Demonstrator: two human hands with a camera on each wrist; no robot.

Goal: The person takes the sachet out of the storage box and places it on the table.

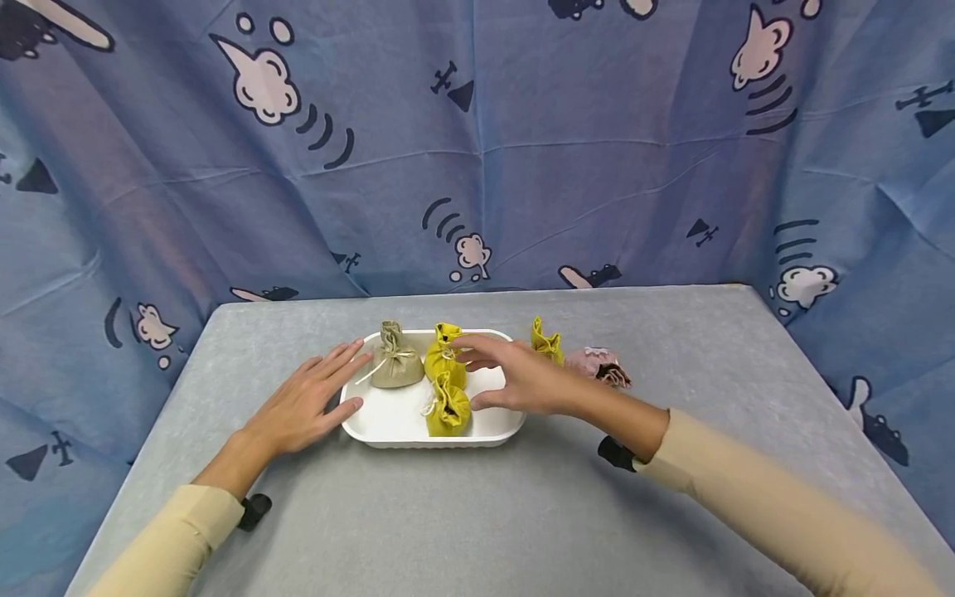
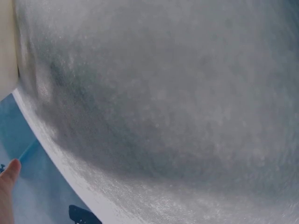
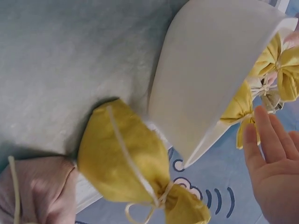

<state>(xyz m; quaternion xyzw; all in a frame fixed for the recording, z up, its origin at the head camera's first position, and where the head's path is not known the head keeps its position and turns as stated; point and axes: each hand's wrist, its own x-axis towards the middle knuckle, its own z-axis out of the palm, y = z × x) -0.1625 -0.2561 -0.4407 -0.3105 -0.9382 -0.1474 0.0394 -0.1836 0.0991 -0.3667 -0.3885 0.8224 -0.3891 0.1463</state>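
Note:
A white tray [image 1: 388, 419] holds a grey-green drawstring pouch [image 1: 397, 370] at its left and two yellow drawstring pouches, one behind [image 1: 436, 365] and one in front [image 1: 448, 413]. My left hand [image 1: 306, 404] reaches the tray's left rim with fingers extended, holding nothing. Over the tray's right side hovers my right hand [image 1: 522, 377], thumb and fingers spread apart beside the yellow pouches. In the right wrist view its palm is bare [image 3: 280, 182]. Outside the tray, beyond the right hand, stand another yellow pouch [image 3: 124, 154] and a pink pouch [image 3: 42, 189].
The grey table [image 1: 477, 514] carries the tray near its far edge. A blue patterned curtain [image 1: 522, 191] hangs directly behind. Only table surface, its edge and a fingertip [image 2: 10, 172] show in the left wrist view.

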